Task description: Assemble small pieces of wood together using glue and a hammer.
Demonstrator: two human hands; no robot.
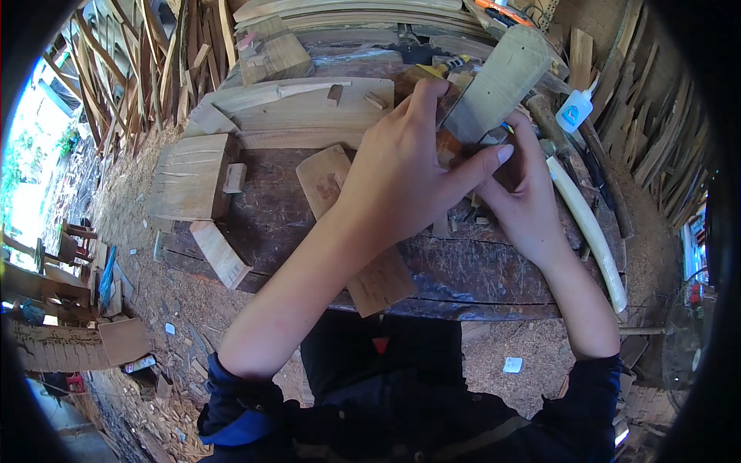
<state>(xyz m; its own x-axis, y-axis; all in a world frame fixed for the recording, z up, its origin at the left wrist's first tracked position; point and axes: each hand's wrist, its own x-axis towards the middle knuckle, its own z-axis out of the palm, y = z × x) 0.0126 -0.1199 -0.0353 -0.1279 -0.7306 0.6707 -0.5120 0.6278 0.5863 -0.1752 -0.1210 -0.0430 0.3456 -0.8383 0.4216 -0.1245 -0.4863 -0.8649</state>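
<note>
Both hands are raised over the workbench, around the lower end of a flat, pale greenish-grey wooden piece [500, 83] with clipped corners, tilted up and to the right. My left hand [405, 166] is closed at its lower left edge, thumb stretched to the right. Beside it, my right hand [525, 189] has its fingers curled at the piece's lower right, partly behind it. A small blue and yellow bit shows by the right fingers; its kind cannot be told. Under my left forearm lies a brown wooden slat [378, 285], partly covered.
On the dark, scratched workbench [270, 201] are a wooden block [193, 177], a wide board [301, 116] and a small offcut [220, 253]. A white glue bottle [574, 109] and a curved pale strip [590, 235] are at the right. Wood strips [135, 58] lean behind; shavings cover the floor.
</note>
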